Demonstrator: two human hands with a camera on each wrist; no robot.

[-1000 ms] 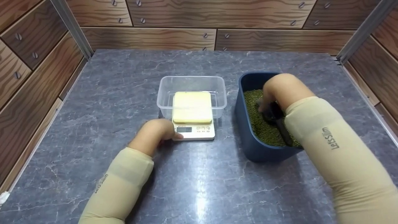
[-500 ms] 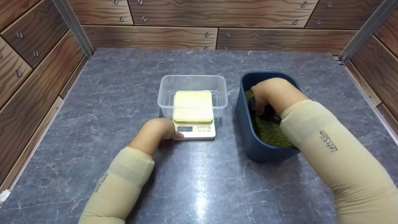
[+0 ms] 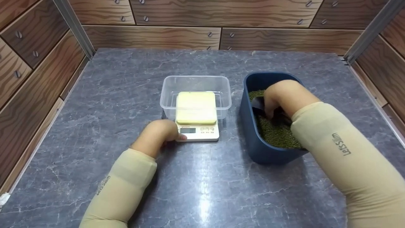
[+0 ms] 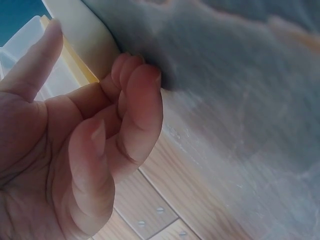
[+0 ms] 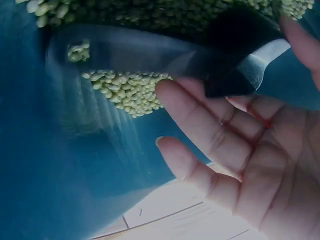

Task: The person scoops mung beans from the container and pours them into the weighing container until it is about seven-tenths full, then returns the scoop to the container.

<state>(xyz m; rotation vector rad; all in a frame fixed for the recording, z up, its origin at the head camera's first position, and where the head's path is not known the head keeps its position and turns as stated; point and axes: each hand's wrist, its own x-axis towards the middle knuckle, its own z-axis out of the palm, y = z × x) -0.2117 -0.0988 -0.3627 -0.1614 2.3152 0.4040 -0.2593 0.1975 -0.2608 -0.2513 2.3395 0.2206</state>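
My left hand (image 3: pixel 159 134) holds the front left corner of a white kitchen scale (image 3: pixel 204 135), thumb on top and the other fingers curled beside its edge. The scale has a yellow platform and a small display. On it stands a clear plastic tub (image 3: pixel 196 76) with nothing in it. Inside a deep blue container (image 3: pixel 250 136), my right hand (image 3: pixel 286 95) grips a black scoop (image 5: pixel 130 50) by its bowl end, thumb on one side and fingers on the other. The handle points away from the palm. Small green beans (image 3: pixel 278 136), like mung beans, fill the container partway.
The blue container's walls rise around the right hand, just right of the scale. Underneath is a grey marbled tabletop (image 3: pixel 120 85). Wood-patterned panels (image 3: pixel 152 38) border its back and sides, with metal posts (image 3: pixel 74 28) at the back corners.
The right hand and scoop have shifted within the blue container, first leftward and then slightly back right. More of the scoop's bowl shows now. The left hand, scale and tub stay put.
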